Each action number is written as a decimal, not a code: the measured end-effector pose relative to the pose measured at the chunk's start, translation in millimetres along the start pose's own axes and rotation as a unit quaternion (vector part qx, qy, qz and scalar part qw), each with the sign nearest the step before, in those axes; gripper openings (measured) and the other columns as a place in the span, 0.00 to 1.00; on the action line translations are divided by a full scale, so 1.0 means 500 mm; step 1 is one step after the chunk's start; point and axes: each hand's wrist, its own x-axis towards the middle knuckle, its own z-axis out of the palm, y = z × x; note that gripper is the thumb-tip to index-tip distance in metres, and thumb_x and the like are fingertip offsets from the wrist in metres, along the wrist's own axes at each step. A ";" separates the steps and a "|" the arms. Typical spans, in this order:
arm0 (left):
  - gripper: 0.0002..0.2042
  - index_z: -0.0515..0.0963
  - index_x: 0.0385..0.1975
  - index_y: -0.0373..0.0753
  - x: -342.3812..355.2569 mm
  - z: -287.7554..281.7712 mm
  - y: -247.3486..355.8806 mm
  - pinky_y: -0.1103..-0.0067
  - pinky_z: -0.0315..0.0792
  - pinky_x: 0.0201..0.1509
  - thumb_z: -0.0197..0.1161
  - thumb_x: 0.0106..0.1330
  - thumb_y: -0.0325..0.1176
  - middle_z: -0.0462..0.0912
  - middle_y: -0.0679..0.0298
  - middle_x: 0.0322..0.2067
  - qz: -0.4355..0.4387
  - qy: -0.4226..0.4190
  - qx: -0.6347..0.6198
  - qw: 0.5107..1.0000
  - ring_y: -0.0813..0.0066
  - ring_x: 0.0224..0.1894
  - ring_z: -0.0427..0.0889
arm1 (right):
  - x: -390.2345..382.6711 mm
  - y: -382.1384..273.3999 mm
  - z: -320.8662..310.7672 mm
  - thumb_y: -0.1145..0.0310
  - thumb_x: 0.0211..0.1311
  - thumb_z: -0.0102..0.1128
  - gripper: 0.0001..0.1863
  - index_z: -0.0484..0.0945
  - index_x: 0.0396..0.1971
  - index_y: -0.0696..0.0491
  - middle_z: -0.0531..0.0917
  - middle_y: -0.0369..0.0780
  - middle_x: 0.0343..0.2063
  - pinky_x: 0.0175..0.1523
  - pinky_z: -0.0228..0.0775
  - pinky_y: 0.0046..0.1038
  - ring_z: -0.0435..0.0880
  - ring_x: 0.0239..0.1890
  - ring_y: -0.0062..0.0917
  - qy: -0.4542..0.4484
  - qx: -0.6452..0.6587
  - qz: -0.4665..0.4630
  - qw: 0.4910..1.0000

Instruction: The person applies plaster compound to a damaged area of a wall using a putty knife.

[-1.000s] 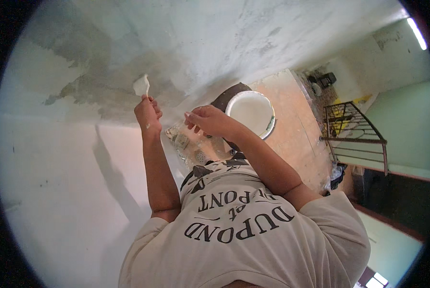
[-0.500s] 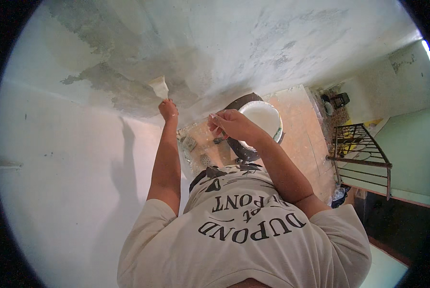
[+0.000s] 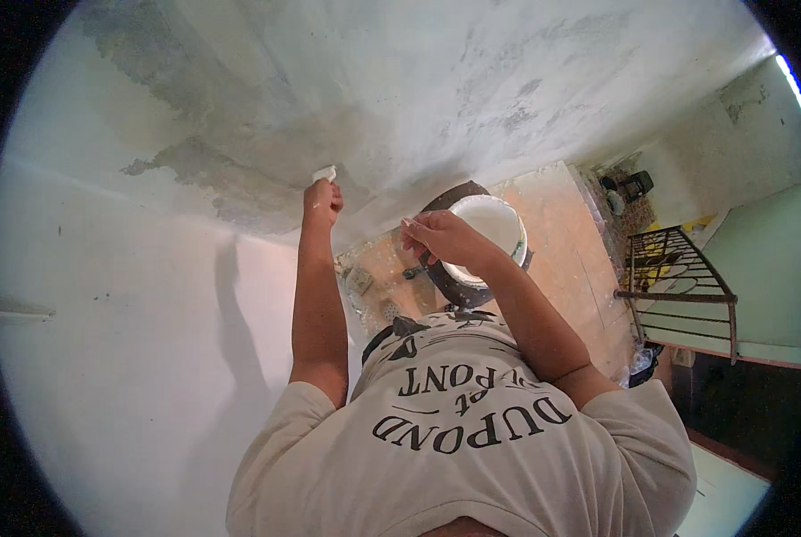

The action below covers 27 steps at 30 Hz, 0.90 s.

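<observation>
The left grip (image 3: pixel 322 202) holds a scraper (image 3: pixel 326 174) (whitish)

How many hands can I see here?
2: the left hand grips a pale tool by the stained wall; the right hand partly overlaps the white-rimmed bucket in view. No others show.

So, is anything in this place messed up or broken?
Yes, the big wall looks damaged: ragged grey patches show against its pale surface, left of the left hand. I can't tell what caused them. A dark blotch also marks the far wall at right, breaking up its paler colour.
</observation>
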 end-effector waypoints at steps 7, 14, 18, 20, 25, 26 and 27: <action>0.13 0.66 0.23 0.41 -0.212 0.114 0.047 0.86 0.49 0.11 0.45 0.68 0.40 0.61 0.73 0.13 0.183 -0.034 0.067 0.980 0.86 0.10 0.57 | 0.010 0.000 0.008 0.54 0.67 0.43 0.19 0.76 0.29 0.54 0.77 0.32 0.26 0.31 0.67 0.18 0.73 0.27 0.14 0.009 -0.003 0.010 1.000; 0.10 0.67 0.24 0.44 -0.108 0.048 -0.031 0.84 0.48 0.10 0.46 0.67 0.38 0.59 0.74 0.12 0.197 -0.069 0.017 0.978 0.85 0.09 0.55 | 0.024 0.029 0.022 0.54 0.67 0.43 0.19 0.75 0.29 0.54 0.76 0.31 0.24 0.30 0.67 0.18 0.72 0.27 0.14 0.004 0.017 -0.012 1.000; 0.09 0.63 0.20 0.46 -0.009 0.023 -0.057 0.83 0.46 0.09 0.42 0.64 0.34 0.58 0.74 0.11 0.142 0.013 0.056 0.988 0.84 0.08 0.53 | 0.006 0.024 0.020 0.54 0.66 0.44 0.19 0.75 0.29 0.55 0.76 0.32 0.24 0.30 0.67 0.20 0.73 0.27 0.15 0.036 0.026 0.022 0.999; 0.09 0.63 0.20 0.47 0.040 0.004 -0.088 0.82 0.46 0.09 0.43 0.62 0.35 0.58 0.73 0.11 0.127 0.013 0.050 0.991 0.83 0.08 0.53 | 0.008 0.040 0.019 0.54 0.66 0.44 0.20 0.75 0.29 0.55 0.77 0.32 0.25 0.30 0.67 0.20 0.73 0.27 0.15 0.052 0.037 0.024 0.998; 0.07 0.64 0.20 0.47 0.091 -0.004 -0.187 0.81 0.45 0.09 0.44 0.59 0.37 0.56 0.73 0.10 -0.012 0.085 0.025 0.996 0.81 0.08 0.52 | -0.013 0.058 0.010 0.50 0.63 0.47 0.24 0.77 0.30 0.59 0.77 0.36 0.24 0.31 0.68 0.24 0.73 0.26 0.20 0.105 0.071 0.012 0.992; 0.07 0.64 0.20 0.47 0.095 -0.008 -0.205 0.81 0.45 0.09 0.44 0.59 0.36 0.56 0.73 0.09 -0.065 0.097 0.013 0.993 0.81 0.08 0.52 | -0.020 0.061 0.006 0.50 0.63 0.47 0.24 0.77 0.30 0.59 0.77 0.36 0.24 0.31 0.68 0.24 0.73 0.26 0.20 0.117 0.076 0.014 0.990; 0.07 0.64 0.20 0.47 0.103 -0.023 -0.222 0.81 0.45 0.09 0.44 0.59 0.36 0.56 0.73 0.09 -0.067 0.092 0.018 0.993 0.81 0.08 0.52 | -0.023 0.062 0.009 0.50 0.63 0.47 0.24 0.77 0.31 0.59 0.77 0.36 0.24 0.32 0.68 0.24 0.73 0.26 0.20 0.117 0.076 0.013 0.990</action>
